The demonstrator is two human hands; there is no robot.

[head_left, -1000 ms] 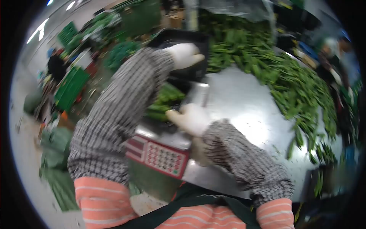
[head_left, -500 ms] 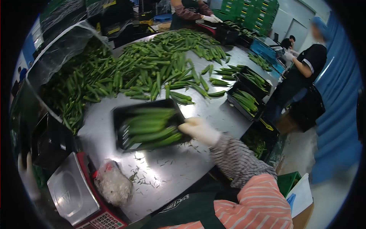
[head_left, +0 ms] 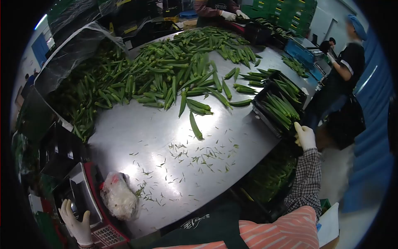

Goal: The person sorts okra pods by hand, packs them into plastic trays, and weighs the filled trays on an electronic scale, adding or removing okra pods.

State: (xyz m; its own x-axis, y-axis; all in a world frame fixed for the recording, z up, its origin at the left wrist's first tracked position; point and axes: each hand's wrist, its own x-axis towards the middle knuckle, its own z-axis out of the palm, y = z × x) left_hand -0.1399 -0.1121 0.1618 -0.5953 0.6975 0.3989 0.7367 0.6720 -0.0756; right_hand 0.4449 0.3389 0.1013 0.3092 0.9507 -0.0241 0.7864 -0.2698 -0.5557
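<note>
Okra tray (head_left: 265, 120) right of the scale (head_left: 108, 235) wanted level steadying, I judged; right hand (head_left: 306, 137) half-curled at its edge, left hand (head_left: 77, 224) spread, holds unclear.

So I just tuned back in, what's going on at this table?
Someone in white gloves is working at a metal table with a big heap of okra across its far side. Their right hand is at the near corner of a black tray filled with okra, beside another filled one. Their left hand, fingers spread, is by the scale. Loose green scraps litter the tabletop.
</note>
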